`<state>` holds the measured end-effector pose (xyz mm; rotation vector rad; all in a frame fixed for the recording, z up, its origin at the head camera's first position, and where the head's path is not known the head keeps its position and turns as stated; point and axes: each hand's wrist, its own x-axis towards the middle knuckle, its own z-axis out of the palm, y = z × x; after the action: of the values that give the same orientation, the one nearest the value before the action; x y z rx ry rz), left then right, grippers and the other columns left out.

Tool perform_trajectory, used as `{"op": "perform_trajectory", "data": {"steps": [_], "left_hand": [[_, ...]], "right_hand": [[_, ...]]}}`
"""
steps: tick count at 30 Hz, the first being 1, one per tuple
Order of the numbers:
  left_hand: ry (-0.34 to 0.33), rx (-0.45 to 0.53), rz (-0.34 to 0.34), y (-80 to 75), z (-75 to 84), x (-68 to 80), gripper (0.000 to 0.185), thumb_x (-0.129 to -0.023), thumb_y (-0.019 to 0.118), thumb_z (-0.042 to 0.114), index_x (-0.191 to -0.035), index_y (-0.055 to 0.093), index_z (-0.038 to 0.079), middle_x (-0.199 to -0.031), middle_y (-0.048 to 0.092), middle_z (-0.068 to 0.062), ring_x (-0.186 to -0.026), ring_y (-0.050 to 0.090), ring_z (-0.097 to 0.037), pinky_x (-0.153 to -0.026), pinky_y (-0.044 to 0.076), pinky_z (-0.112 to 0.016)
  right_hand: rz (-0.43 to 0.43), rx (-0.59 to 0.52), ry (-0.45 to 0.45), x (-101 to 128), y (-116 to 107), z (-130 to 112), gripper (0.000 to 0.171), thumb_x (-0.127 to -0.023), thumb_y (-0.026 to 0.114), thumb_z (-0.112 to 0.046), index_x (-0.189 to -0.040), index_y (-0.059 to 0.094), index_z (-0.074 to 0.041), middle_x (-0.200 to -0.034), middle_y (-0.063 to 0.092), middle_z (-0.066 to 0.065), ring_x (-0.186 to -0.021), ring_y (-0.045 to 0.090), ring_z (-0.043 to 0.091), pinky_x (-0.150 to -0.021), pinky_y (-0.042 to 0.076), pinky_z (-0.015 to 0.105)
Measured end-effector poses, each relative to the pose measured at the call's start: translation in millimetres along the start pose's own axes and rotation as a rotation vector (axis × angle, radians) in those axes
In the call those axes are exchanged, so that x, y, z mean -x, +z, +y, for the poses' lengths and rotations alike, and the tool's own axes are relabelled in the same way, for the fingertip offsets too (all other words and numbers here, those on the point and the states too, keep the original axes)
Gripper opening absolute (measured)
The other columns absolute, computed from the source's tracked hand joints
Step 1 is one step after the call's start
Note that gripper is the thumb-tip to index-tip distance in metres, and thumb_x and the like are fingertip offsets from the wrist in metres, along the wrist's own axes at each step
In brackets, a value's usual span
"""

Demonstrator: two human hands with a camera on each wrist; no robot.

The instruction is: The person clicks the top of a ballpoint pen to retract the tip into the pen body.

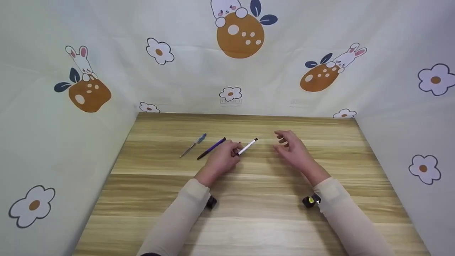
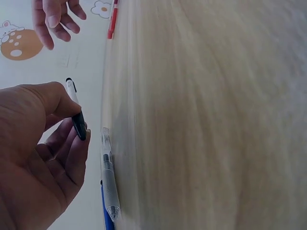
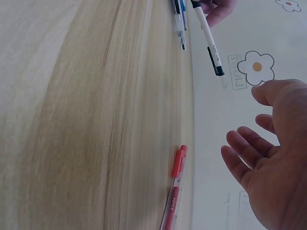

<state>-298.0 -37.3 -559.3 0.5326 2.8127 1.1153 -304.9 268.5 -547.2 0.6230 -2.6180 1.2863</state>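
My left hand (image 1: 223,156) pinches a white pen (image 1: 247,146) by its black lower end, between thumb and fingers. Held above the table, the pen slants up toward the right, its black-tipped far end pointing at my right hand (image 1: 293,149). That right hand holds nothing; its fingers are spread and loosely bent, a short gap from the pen. In the right wrist view, a red-capped pen (image 3: 176,182) lies on the table near the right hand. A clear pen (image 1: 193,145) and a dark blue-purple pen (image 1: 211,148) lie left of the left hand, which partly covers the blue one's surroundings.
The wood-grain table (image 1: 256,220) is bounded by pale cloth walls (image 1: 192,78) at the back and both sides, printed with rabbits, oranges and flowers. A small black wrist camera (image 1: 311,201) sits under the right sleeve, another (image 1: 211,202) under the left.
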Motion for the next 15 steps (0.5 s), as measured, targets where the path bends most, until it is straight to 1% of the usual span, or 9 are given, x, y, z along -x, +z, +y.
{"op": "perform_trajectory", "data": {"steps": [4,7,15], "left_hand": [[0.006,-0.073,0.016,1.7,-0.9,0.4,0.034,-0.092,0.079,0.003,-0.125,0.081,0.013,-0.103,0.065,0.001,-0.091,0.062,-0.016,-0.081,0.055,-0.036],[0.010,-0.126,0.024,2.4,-1.1,0.7,0.032,-0.092,0.080,0.005,-0.124,0.081,0.013,-0.103,0.065,0.000,-0.090,0.061,-0.016,-0.081,0.056,-0.037],[0.023,-0.231,0.011,2.8,-0.2,0.3,0.032,-0.090,0.079,0.005,-0.120,0.083,0.016,-0.101,0.068,0.000,-0.090,0.061,-0.019,-0.080,0.056,-0.040]], "right_hand": [[-0.002,-0.004,0.013,0.8,-0.2,0.4,0.051,-0.102,0.077,-0.003,-0.150,0.061,0.002,-0.129,0.064,0.021,-0.118,0.065,0.042,-0.100,0.057,0.057],[0.000,-0.002,0.015,1.2,-0.2,0.6,0.051,-0.102,0.077,-0.002,-0.150,0.061,0.002,-0.129,0.064,0.024,-0.118,0.066,0.042,-0.099,0.057,0.056],[-0.011,-0.018,0.042,3.6,-2.5,-1.8,0.050,-0.104,0.075,-0.004,-0.151,0.059,0.002,-0.134,0.062,0.027,-0.121,0.064,0.040,-0.101,0.056,0.056]]}}
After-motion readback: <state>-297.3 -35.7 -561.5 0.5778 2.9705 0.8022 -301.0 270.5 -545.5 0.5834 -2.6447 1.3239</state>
